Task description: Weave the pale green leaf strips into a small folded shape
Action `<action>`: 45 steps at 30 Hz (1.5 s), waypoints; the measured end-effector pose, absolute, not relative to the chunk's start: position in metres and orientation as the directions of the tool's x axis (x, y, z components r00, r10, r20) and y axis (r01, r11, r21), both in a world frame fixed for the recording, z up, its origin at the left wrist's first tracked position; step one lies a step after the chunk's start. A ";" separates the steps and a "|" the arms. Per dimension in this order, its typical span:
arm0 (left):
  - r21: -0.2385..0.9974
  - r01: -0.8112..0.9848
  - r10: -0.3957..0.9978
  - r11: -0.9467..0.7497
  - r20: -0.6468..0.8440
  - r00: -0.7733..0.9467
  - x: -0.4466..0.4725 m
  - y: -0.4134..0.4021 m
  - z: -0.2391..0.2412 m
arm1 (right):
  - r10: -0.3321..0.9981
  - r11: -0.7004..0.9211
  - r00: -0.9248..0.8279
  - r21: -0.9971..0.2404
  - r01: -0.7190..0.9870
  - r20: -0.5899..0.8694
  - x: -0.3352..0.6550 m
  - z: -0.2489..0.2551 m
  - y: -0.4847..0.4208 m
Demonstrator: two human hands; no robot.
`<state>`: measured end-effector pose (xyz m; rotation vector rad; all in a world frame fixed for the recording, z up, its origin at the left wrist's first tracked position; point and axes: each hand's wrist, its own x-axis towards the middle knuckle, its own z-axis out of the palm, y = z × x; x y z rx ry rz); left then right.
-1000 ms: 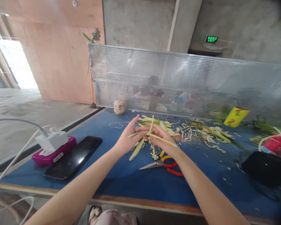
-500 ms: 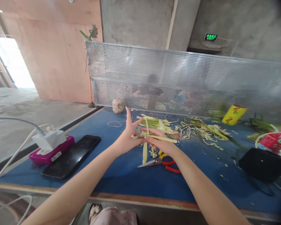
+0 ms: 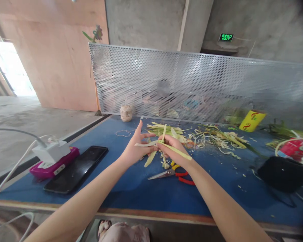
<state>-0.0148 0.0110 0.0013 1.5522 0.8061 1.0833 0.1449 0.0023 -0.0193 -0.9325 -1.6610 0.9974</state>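
My right hand (image 3: 176,148) pinches several pale green leaf strips (image 3: 178,152) where they cross. Their flat ends point out different ways: up, left, down and to the right over my wrist. My left hand (image 3: 133,148) is beside the crossing, with its thumb raised and its fingers apart; the whitish left end of one strip lies in front of it. Whether its fingertips touch the strips is hard to make out. Just below, scissors (image 3: 164,174) with red and yellow handles lie on the blue table (image 3: 131,195), blades to the left.
Leaf pieces (image 3: 166,128) and curled scraps (image 3: 217,139) lie behind my hands. A phone (image 3: 77,169) and purple power strip (image 3: 68,163) are left. A ball of string (image 3: 126,113), yellow roll (image 3: 252,121) and black pouch (image 3: 277,173) stand around. A perforated metal screen (image 3: 141,74) borders the back.
The crossed strips have turned in my right hand; the lower end has swung left and the upper end right. My left hand has tilted a little, its thumb lower.
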 end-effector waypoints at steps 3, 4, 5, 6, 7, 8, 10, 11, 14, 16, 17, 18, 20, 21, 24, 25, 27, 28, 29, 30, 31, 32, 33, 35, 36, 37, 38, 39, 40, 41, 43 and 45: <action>0.979 -0.084 0.881 -0.187 0.205 0.427 -0.014 0.011 -0.002 | 0.934 0.235 -0.266 -0.971 -0.038 0.237 0.142 -0.017 0.003; 0.979 -0.095 0.882 -0.179 0.203 0.424 -0.014 0.011 -0.002 | 0.943 0.205 -0.249 -0.976 -0.080 0.219 0.141 -0.016 0.004; 0.977 -0.107 0.887 -0.184 0.212 0.411 -0.013 0.010 -0.002 | 0.952 0.186 -0.225 -0.976 -0.114 0.208 0.140 -0.015 0.004; 0.972 -0.119 0.891 -0.202 0.233 0.390 -0.013 0.010 -0.002 | 0.958 0.175 -0.205 -0.975 -0.141 0.201 0.139 -0.014 0.004; 0.964 -0.128 0.892 -0.233 0.264 0.366 -0.012 0.009 -0.001 | 0.961 0.169 -0.194 -0.972 -0.160 0.199 0.138 -0.013 0.004; 0.954 -0.131 0.892 -0.270 0.299 0.339 -0.012 0.008 0.000 | 0.960 0.167 -0.195 -0.971 -0.173 0.200 0.137 -0.013 0.004; 0.929 -0.134 0.884 -0.346 0.371 0.286 -0.012 0.007 0.002 | 0.956 0.162 -0.216 -0.972 -0.170 0.197 0.136 -0.014 0.004; 0.918 -0.126 0.880 -0.376 0.397 0.262 -0.012 0.007 0.003 | 0.956 0.161 -0.220 -0.975 -0.156 0.193 0.135 -0.015 0.003; 0.903 -0.045 0.882 -0.427 0.427 0.199 -0.014 0.008 0.005 | 0.962 0.194 -0.176 -0.975 -0.104 0.210 0.134 -0.018 0.002; 0.899 0.013 0.887 -0.438 0.429 0.173 -0.015 0.008 0.007 | 0.962 0.237 -0.121 -0.968 -0.086 0.246 0.133 -0.019 0.001; 0.898 0.027 0.887 -0.440 0.429 0.171 -0.016 0.008 0.008 | 0.961 0.252 -0.099 -0.964 -0.083 0.260 0.134 -0.019 0.001; 0.896 0.041 0.886 -0.442 0.428 0.178 -0.017 0.008 0.009 | 0.959 0.262 -0.086 -0.961 -0.083 0.269 0.134 -0.019 0.001; 0.894 0.093 0.886 -0.438 0.412 0.214 -0.017 0.008 0.010 | 0.957 0.273 -0.082 -0.958 -0.082 0.280 0.135 -0.018 0.001; 0.892 0.122 0.887 -0.436 0.402 0.228 -0.017 0.009 0.010 | 0.955 0.279 -0.082 -0.957 -0.077 0.285 0.136 -0.018 0.001; 0.897 0.164 0.900 -0.409 0.367 0.235 -0.019 0.011 0.011 | 0.953 0.297 -0.046 -0.953 -0.052 0.300 0.139 -0.017 0.003; 0.905 0.161 0.906 -0.395 0.354 0.233 -0.019 0.011 0.012 | 0.954 0.298 -0.028 -0.954 -0.044 0.299 0.140 -0.016 0.004; 0.914 0.160 0.912 -0.374 0.331 0.242 -0.021 0.011 0.014 | 0.959 0.285 0.003 -0.958 -0.037 0.285 0.142 -0.015 0.006; 0.913 0.168 0.913 -0.370 0.324 0.248 -0.022 0.011 0.015 | 0.962 0.272 0.011 -0.961 -0.039 0.272 0.143 -0.015 0.007; 0.912 0.177 0.913 -0.371 0.323 0.251 -0.022 0.010 0.017 | 0.965 0.261 0.016 -0.964 -0.048 0.260 0.143 -0.015 0.008; 0.910 0.184 0.914 -0.370 0.321 0.249 -0.023 0.010 0.018 | 0.968 0.252 0.015 -0.966 -0.063 0.251 0.144 -0.015 0.009; 0.912 0.188 0.917 -0.365 0.317 0.243 -0.024 0.011 0.019 | 0.970 0.243 0.004 -0.966 -0.085 0.243 0.144 -0.015 0.010; 0.916 0.189 0.921 -0.354 0.307 0.238 -0.025 0.012 0.019 | 0.972 0.232 -0.021 -0.966 -0.111 0.235 0.145 -0.016 0.010; 0.923 0.182 0.927 -0.340 0.295 0.233 -0.026 0.013 0.018 | 0.973 0.213 -0.065 -0.967 -0.140 0.223 0.146 -0.016 0.010; 0.937 0.147 0.934 -0.318 0.283 0.217 -0.028 0.019 0.015 | 0.962 0.136 -0.210 -0.973 -0.188 0.175 0.147 -0.018 0.010; 0.942 0.110 0.939 -0.317 0.295 0.177 -0.029 0.023 0.013 | 0.947 0.096 -0.284 -0.976 -0.194 0.149 0.148 -0.019 0.009; 0.938 0.062 0.936 -0.341 0.332 0.119 -0.031 0.026 0.012 | 0.933 0.070 -0.336 -0.980 -0.184 0.129 0.148 -0.019 0.008; 0.927 0.036 0.927 -0.373 0.372 0.045 -0.032 0.029 0.011 | 0.924 0.060 -0.365 -0.985 -0.160 0.116 0.147 -0.020 0.007; 0.917 0.016 0.917 -0.398 0.398 -0.015 -0.032 0.031 0.010 | 0.921 0.065 -0.374 -0.990 -0.127 0.109 0.146 -0.020 0.006; 0.914 0.015 0.913 -0.406 0.406 -0.042 -0.032 0.032 0.010 | 0.923 0.085 -0.367 -0.992 -0.090 0.112 0.145 -0.020 0.005; 0.915 0.025 0.915 -0.402 0.402 -0.036 -0.031 0.031 0.010 | 0.926 0.113 -0.356 -0.992 -0.049 0.123 0.144 -0.020 0.003; 0.934 0.079 0.936 -0.348 0.343 0.077 -0.028 0.027 0.010 | 0.925 0.169 -0.350 -0.985 0.030 0.148 0.141 -0.019 0.000; 0.952 0.123 0.936 -0.280 0.243 0.256 -0.024 0.022 0.008 | 0.919 0.232 -0.349 -0.968 0.100 0.184 0.138 -0.018 -0.003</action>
